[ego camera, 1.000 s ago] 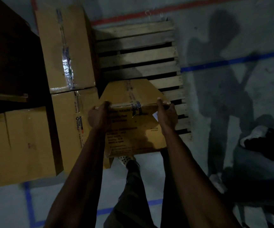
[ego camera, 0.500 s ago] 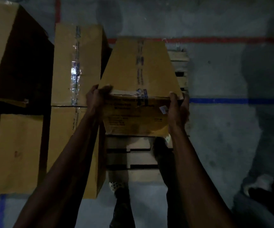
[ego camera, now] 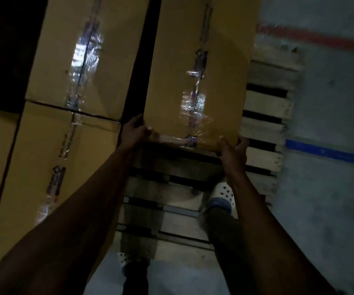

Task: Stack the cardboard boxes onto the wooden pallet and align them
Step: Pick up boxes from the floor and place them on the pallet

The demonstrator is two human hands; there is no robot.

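Over the far end of the wooden pallet [ego camera: 267, 103], in the one head view we've got, the cardboard box [ego camera: 199, 77] now sits low and long, running away from the camera, with its taped seam facing up. The left hand [ego camera: 134, 130] is wrapped around the near left corner, and the right hand [ego camera: 233, 147] is cupped under the near right corner, so both are clamped on the box, not let go yet. Half a second ago the box was held up in the air at chest height, printed end panel facing the camera; now that panel is out of sight and the near edge looks down close to the slats, so I'd guess it's basically landing or just landed. Can't tell for sure if it's fully resting, the underside is in shadow. There's a dark gap between it and the stacked boxes [ego camera: 82, 67] on the left, so it's beside them but not snug. Also new: a white clog [ego camera: 223, 193] is planted on the near slats, where a second ago the person stood on the floor in front of the pallet. For the task, that means placement is nearly done and what's left, I reckon, is nudging it left to close the gap and squaring it up.
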